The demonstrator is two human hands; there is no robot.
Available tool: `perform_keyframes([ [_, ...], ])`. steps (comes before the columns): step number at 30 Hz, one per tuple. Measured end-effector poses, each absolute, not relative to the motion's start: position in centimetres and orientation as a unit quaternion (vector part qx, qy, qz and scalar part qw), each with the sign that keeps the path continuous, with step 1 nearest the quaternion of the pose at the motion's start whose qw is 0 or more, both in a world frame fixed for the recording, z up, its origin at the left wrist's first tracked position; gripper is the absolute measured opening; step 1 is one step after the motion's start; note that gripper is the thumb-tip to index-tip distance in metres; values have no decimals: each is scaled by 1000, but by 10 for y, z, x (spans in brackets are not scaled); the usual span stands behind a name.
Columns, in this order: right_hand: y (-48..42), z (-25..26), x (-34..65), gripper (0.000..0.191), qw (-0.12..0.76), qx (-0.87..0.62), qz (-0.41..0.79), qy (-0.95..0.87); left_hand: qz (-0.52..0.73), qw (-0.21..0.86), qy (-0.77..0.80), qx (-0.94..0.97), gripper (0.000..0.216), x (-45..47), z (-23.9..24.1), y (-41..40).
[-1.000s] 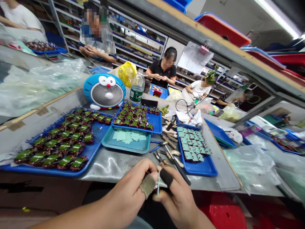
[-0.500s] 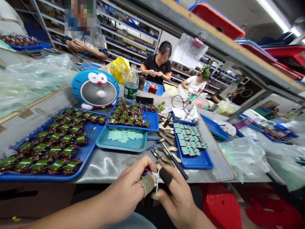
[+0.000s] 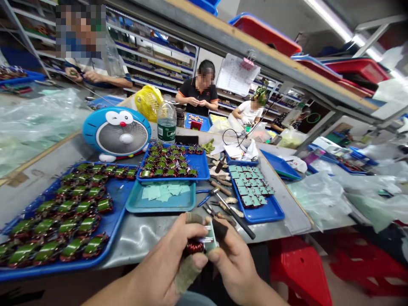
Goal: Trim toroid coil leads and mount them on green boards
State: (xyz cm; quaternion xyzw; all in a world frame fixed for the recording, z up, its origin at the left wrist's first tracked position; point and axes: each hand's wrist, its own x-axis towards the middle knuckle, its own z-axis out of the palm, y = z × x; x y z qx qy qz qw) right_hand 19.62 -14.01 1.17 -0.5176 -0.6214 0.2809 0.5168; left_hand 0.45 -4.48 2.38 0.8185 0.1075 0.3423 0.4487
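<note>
My left hand (image 3: 177, 250) is closed on a copper-wound coil (image 3: 194, 247), its dark red windings showing between thumb and fingers. Pale leads stick out of the coil toward the right. My right hand (image 3: 234, 255) pinches a small light-green board (image 3: 211, 236) between thumb and fingers, upright on edge against those leads. Whether the leads pass through the board I cannot tell. Wraps cover some fingers on both hands. Just beyond them lies a teal tray (image 3: 130, 204) with loose light-green boards (image 3: 164, 192) in it.
Green-topped coils fill a large blue tray (image 3: 119, 221) at left and a smaller blue tray (image 3: 202, 163) behind. Board-covered coils sit in the right blue tray (image 3: 270, 211). A hammer (image 3: 236, 214) and blue-handled pliers (image 3: 205, 197) lie between. Behind stand a blue fan (image 3: 87, 129) and bottle (image 3: 166, 127).
My hands have turned, so the board's face and the coil's windings show more. The camera view has shifted, and the left tray appears lower.
</note>
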Motion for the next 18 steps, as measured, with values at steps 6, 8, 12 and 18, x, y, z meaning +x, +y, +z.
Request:
perform_keyframes([
  [6,-140,12,187,48,524,-506,310,-611,418,344,50,839,38,5,-3,-41],
  [8,-140,15,191,49,504,-510,261,-647,427,362,41,827,33,5,1,-43],
  [12,-135,28,197,52,469,-494,219,-698,440,412,81,794,24,3,9,-48],
  [18,-131,39,186,36,479,-511,314,-641,416,398,106,811,28,-6,5,-50],
])
